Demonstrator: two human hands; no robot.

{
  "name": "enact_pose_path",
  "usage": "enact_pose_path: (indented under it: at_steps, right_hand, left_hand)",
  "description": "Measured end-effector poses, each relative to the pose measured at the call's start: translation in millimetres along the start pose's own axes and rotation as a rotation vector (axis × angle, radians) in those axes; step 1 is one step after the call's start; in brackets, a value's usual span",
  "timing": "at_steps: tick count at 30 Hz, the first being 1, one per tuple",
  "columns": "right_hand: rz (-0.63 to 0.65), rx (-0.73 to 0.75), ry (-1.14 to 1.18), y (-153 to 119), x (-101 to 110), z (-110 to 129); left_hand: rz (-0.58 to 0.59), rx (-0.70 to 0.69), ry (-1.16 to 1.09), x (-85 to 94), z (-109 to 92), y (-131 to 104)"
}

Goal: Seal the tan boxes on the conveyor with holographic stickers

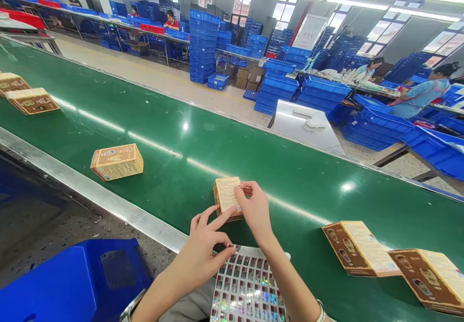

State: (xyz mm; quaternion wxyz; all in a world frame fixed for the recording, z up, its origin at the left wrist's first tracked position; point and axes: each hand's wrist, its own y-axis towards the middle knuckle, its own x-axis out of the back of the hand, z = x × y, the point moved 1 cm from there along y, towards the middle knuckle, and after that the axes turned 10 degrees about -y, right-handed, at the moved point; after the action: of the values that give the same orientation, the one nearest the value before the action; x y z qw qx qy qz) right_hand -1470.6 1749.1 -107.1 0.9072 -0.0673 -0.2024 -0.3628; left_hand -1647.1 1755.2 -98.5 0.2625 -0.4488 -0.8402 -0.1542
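Note:
A small brown and cream cardboard box (226,190) stands on the green conveyor belt in front of me, printed with fine text on its top. My left hand (208,244) pinches the upper corner of a sheet of shiny holographic stickers (248,288) between thumb and a finger. Its other fingers reach forward against the near side of the box. My right hand (255,211) is at the box's right top edge, thumb and index finger drawn together on the printed face. Whether a sticker is between those fingertips I cannot make out.
More boxes lie on the belt (174,124): one box (118,161) to the left, a pair further left, and two at right, including this box (358,247). A blue plastic stool or bin (65,283) is at lower left. Stacked blue crates (203,46) and people stand beyond.

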Motion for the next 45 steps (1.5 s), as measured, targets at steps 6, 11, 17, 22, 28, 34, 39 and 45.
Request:
enact_pose_path:
  at_steps: [6, 11, 17, 22, 28, 34, 39, 45]
  right_hand:
    - [-0.032, 0.001, -0.135, 11, 25, 2]
    - [0.113, 0.345, -0.272, -41, 60, 26]
    - [0.179, 0.717, -0.406, -94, 72, 27]
    - [0.086, 0.885, -0.531, -93, 68, 19]
    - [0.099, 0.955, -0.515, -98, 70, 17]
    - [0.016, 0.48, -0.184, -93, 103, 16]
    - [-0.06, 0.23, -0.056, -84, 123, 1]
    - [-0.011, 0.162, 0.008, -80, 112, -9]
  left_hand:
    - [-0.014, -0.038, -0.103, -9.9, -7, -1]
    - [-0.178, 0.019, -0.369, -9.7, -12, -10]
    - [-0.162, 0.173, -0.764, -7.0, -23, -12]
    - [-0.083, 0.149, -0.811, -6.5, -28, -15]
    - [-0.07, 0.201, -0.648, 1.9, -24, -23]
    - [-0.029, 0.185, -0.425, 56.3, 3, -35]
    - [-0.438, 0.071, 0.002, 145.7, 64, -41]
    - [-0.224, 0.219, -0.022, 192.3, 102, -34]
